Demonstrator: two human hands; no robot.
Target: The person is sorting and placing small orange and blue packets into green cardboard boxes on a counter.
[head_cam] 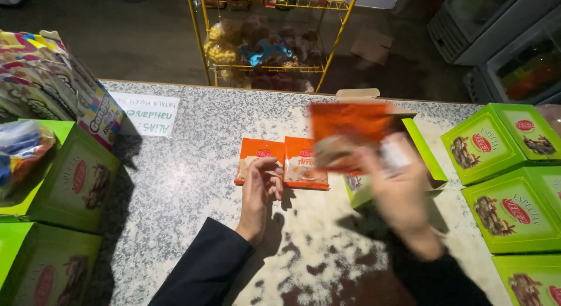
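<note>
— What is held by the hands?

— An orange foil sachet [349, 126], blurred by motion, is gripped by the right hand [400, 189] above the middle of the speckled stone surface [175, 177]. The left hand [261, 192] is laid with curled fingers on the near edge of two flat orange sachets [283, 163], which are set side by side at the middle of the surface.

— And what is found around them?

— An opened green cardboard box [429, 160] is seen just behind the right hand. Closed green boxes [502, 177] are stacked along the right edge, and more green boxes [64, 183] along the left edge. A white paper note [146, 114] is placed near the far left corner.
</note>
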